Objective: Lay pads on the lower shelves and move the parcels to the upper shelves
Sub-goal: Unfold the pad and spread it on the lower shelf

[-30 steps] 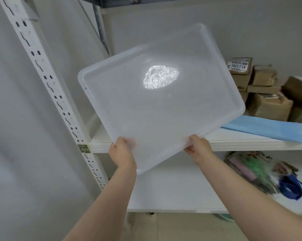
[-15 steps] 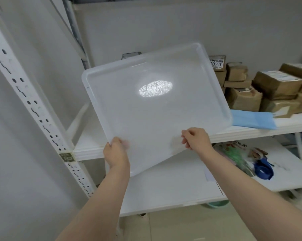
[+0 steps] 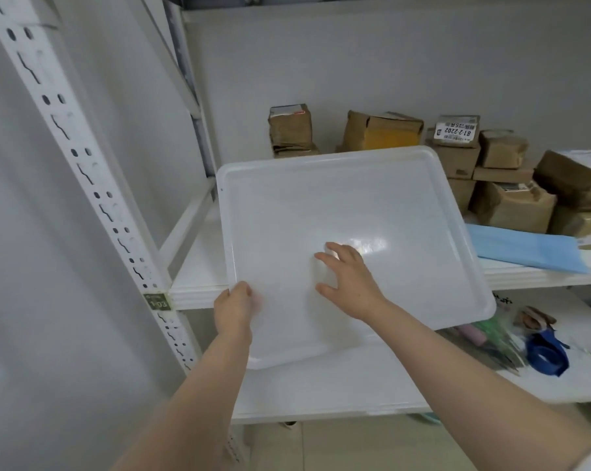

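the translucent plastic tray (image 3: 355,205) has come down from its raised tilt onto the shelf (image 3: 199,294), near end overhanging. left hand (image 3: 234,302) grips its near-left edge; right hand (image 3: 350,280) has left the rim and lies spread flat on top. parcels (image 3: 511,205) sit behind.

Plain light-grey back wall (image 3: 355,62), same finish on the left wall (image 3: 15,266), lit flat and even. White steel rack: front upright (image 3: 66,130) punched with paired holes and slots, green tag (image 3: 158,301) reading 1-03 at shelf height, rear upright (image 3: 185,79) in the corner, side rail (image 3: 189,222). 2 white shelf boards in view: upper shelf board (image 3: 199,283), lower shelf board (image 3: 321,392). Beige tile floor (image 3: 372,447) below.
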